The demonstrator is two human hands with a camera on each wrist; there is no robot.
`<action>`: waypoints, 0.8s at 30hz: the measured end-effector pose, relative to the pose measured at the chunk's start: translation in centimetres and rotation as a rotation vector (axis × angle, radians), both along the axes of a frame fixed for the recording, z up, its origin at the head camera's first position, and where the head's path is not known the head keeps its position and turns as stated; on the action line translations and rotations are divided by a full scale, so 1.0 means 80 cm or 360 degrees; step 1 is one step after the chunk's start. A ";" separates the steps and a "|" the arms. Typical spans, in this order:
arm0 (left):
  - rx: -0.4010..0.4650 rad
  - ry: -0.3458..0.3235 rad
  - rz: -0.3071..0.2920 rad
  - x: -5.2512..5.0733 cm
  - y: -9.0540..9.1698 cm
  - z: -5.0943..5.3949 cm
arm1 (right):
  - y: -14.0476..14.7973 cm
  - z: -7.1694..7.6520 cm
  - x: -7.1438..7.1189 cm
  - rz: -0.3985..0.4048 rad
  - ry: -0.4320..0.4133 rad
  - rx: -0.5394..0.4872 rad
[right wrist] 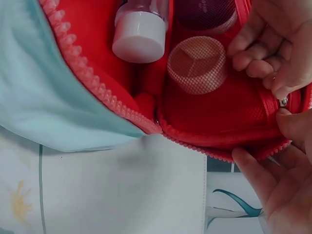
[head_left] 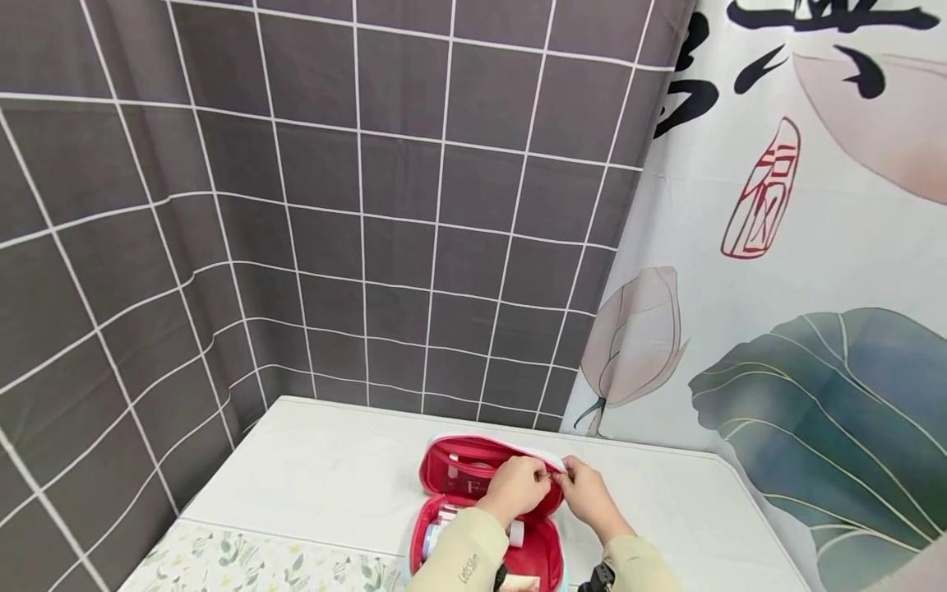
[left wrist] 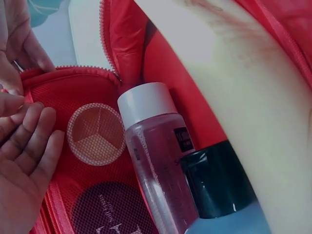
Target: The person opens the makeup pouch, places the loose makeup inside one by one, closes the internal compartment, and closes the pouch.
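Note:
A red-lined cosmetic bag (head_left: 426, 473) with a pale blue outside lies open, its lid raised. At the end of the mesh pocket's zipper, my left hand (head_left: 515, 485) pinches the small metal zipper pull (right wrist: 283, 102). My right hand (head_left: 589, 495) grips the lid's edge beside it, fingers outside and thumb near the pull. Behind the mesh sit a round three-section compact (left wrist: 96, 134) and a dark round case (left wrist: 109, 209). A clear bottle with a white cap (left wrist: 147, 103) and a blue bottle with a dark cap (left wrist: 217, 180) lie in the base, partly under my left forearm.
The bag stands on a white table (head_left: 333, 460). A leaf-patterned cloth (head_left: 251, 559) covers the table's front left. Behind hang a dark grid-patterned curtain (head_left: 399, 181) and a white printed curtain (head_left: 688, 222).

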State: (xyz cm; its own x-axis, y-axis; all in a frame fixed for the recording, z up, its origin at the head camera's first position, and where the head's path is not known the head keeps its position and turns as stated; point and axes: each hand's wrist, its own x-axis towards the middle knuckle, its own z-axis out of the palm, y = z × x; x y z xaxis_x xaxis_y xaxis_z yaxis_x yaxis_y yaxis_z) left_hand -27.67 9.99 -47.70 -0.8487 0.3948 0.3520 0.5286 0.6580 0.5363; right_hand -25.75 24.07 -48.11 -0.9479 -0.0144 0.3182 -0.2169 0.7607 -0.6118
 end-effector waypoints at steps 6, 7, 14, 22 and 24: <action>-0.0040 -0.0004 -0.0004 0.002 -0.007 0.005 | -0.002 0.000 -0.001 -0.0037 0.0024 0.0073; -0.0048 -0.0001 -0.0005 0.002 -0.008 0.006 | -0.002 0.001 -0.001 -0.0045 0.0032 0.0083; -0.0072 -0.0005 0.0002 0.002 -0.015 0.006 | -0.004 0.000 -0.001 -0.0070 0.0043 0.0120; -0.0087 -0.0067 -0.0003 0.004 -0.028 0.011 | -0.006 0.004 0.000 -0.0077 0.0007 0.0115; -0.0089 -0.0081 -0.0003 0.005 -0.031 0.013 | -0.007 0.005 0.001 -0.0080 0.0010 0.0120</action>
State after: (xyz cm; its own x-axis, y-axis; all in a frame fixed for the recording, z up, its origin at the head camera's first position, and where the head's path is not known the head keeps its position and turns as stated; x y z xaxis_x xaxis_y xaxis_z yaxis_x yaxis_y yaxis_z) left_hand -27.25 7.47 -46.66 -0.8642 0.4140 0.2859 0.5027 0.6870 0.5247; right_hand -25.67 23.53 -47.74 -0.9460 0.0093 0.3241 -0.1809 0.8145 -0.5513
